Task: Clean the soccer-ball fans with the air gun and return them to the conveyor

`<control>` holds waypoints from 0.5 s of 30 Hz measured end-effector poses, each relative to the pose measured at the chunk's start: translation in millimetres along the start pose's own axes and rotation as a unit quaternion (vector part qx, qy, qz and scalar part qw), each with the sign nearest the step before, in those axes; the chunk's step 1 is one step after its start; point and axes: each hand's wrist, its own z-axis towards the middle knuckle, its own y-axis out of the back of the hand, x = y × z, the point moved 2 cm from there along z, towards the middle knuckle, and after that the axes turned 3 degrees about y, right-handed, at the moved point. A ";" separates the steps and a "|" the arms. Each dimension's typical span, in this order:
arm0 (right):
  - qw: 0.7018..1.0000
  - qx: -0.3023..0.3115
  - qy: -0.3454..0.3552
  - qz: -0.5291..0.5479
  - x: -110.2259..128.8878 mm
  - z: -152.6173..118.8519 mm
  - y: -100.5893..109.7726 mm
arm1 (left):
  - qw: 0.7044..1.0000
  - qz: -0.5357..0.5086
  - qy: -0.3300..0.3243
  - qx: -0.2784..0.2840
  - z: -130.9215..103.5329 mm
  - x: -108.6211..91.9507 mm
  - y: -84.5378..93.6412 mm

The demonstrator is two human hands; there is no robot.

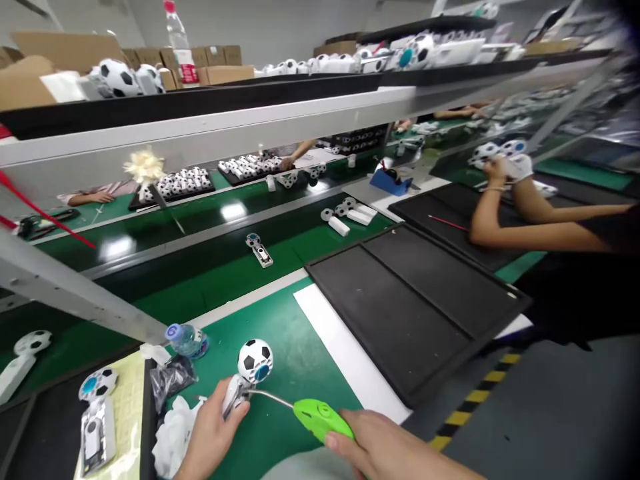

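My left hand (219, 421) is wrapped round the white handle of a football-patterned device (255, 361). Its round black-and-white head points up and shows a teal disc on its lower side. In my right hand (367, 440) is a bright green handled tool (320, 419) with a thin bent metal shaft. The tip of that shaft meets the device near the joint of head and handle; what exactly it touches is too small to tell. A similar opened device (98, 421) lies at the left on a yellow sheet (131, 400).
A small bottle (187, 340), a black plastic bag (173, 380) and crumpled white material (173, 433) lie left of my hands. A black tray (415, 300) sits at right. Beyond runs a green conveyor (295, 250) carrying devices. A co-worker's arms (540, 220) work at far right.
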 end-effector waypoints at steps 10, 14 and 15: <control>1.000 -0.003 -0.025 0.018 -0.9 1.9 17.3 | 0.999 0.020 -0.001 0.031 22.7 -12.3 -0.7; 0.998 -0.004 -0.046 0.045 -14.7 11.3 18.8 | 0.998 -0.001 0.029 0.054 32.8 1.2 -6.5; 0.997 -0.017 -0.049 0.065 -22.4 14.3 18.0 | 0.997 -0.016 0.048 0.052 37.3 6.6 -9.7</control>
